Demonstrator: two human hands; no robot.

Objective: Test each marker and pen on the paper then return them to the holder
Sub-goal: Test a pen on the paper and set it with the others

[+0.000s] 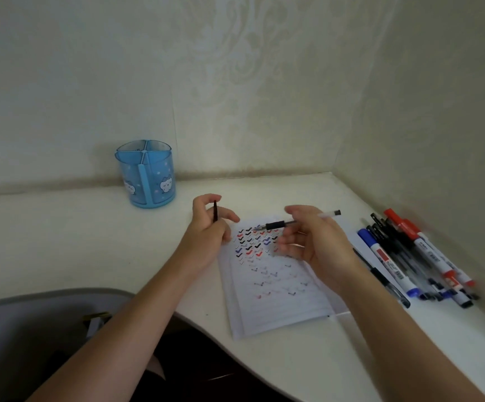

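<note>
Pen [279, 225] crosswise in right hand [319, 245], tip left; left hand [206, 227] holds cap [215, 211].

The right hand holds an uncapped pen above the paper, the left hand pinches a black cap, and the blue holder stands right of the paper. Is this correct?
One error: the head view shows the blue holder left of the paper, by the wall. The right hand holds the pen; the left hand pinches the cap.

White desk [61, 242] bears blue holder [148, 178], lined paper [281, 303], seemingly heaped pens [409, 256].
</note>
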